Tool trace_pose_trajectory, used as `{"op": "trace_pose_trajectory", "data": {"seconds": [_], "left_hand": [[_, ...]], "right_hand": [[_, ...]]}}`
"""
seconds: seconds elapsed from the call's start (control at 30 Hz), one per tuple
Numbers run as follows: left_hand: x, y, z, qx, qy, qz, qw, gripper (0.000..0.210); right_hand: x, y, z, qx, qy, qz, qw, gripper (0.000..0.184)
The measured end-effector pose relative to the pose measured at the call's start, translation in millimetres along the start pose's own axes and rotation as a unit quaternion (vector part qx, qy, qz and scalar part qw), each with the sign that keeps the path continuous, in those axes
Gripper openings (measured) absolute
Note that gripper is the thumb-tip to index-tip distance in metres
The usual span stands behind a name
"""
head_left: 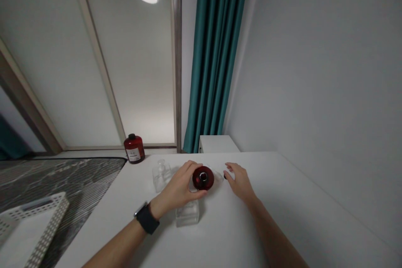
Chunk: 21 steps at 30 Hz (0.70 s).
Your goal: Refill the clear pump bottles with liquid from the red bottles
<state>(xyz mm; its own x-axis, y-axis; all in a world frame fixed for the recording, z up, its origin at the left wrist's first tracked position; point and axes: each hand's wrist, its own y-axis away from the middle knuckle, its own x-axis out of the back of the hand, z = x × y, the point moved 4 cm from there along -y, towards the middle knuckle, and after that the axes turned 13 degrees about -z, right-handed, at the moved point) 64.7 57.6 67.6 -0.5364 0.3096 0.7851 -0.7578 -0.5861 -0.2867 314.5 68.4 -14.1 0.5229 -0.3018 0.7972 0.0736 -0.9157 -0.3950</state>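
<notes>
My left hand, with a dark smartwatch on its wrist, is wrapped round a dark red bottle. The bottle's uncapped round neck faces up towards me. Just to the right, my right hand pinches a small dark cap between thumb and fingers. Between the hands a clear glass piece shows behind the red bottle, its shape hard to make out. One clear glass bottle with a stopper stands left of my left hand. Below the hand sits another clear glass container, its upper part hidden.
A second red bottle, black-capped with a white label, stands at the white table's far left corner. A white perforated basket lies lower left over a grey patterned surface. Behind the table are a white cabinet and a teal curtain.
</notes>
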Motion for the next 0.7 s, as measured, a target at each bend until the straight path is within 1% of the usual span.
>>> {"op": "trace_pose_trajectory", "data": {"seconds": [0.1,0.2,0.27,0.33,0.4,0.53,0.6,0.7], "left_hand": [[4.8,1,1,-0.001,-0.004,0.018,1.0,0.063],[15.4,3,2,0.004,-0.012,0.04,0.999,0.06],[26.2,6,3,0.01,-0.016,0.054,0.998,0.06],[40.0,11,5,0.017,-0.022,0.073,0.997,0.059],[55.4,19,6,0.028,-0.032,0.094,0.995,0.058],[82.0,40,9,0.037,-0.056,0.126,0.99,0.056],[89.3,51,9,0.046,-0.065,0.13,0.988,0.055],[92.0,67,6,0.068,-0.078,0.121,0.987,0.053]], "right_hand": [[3,3,-23,0.021,-0.021,0.029,0.999,0.026],[-1,11,-51,0.035,-0.05,0.05,0.997,0.028],[-4,17,-69,0.045,-0.11,0.055,0.991,0.027],[-8,23,-87,0.068,-0.15,0.036,0.986,0.027],[-11,27,-102,0.098,-0.177,0.005,0.979,0.026],[-15,31,-118,0.148,-0.202,-0.057,0.966,0.021],[-16,32,-121,0.162,-0.209,-0.074,0.962,0.018],[-20,33,-124,0.169,-0.219,-0.103,0.955,0.018]]}}
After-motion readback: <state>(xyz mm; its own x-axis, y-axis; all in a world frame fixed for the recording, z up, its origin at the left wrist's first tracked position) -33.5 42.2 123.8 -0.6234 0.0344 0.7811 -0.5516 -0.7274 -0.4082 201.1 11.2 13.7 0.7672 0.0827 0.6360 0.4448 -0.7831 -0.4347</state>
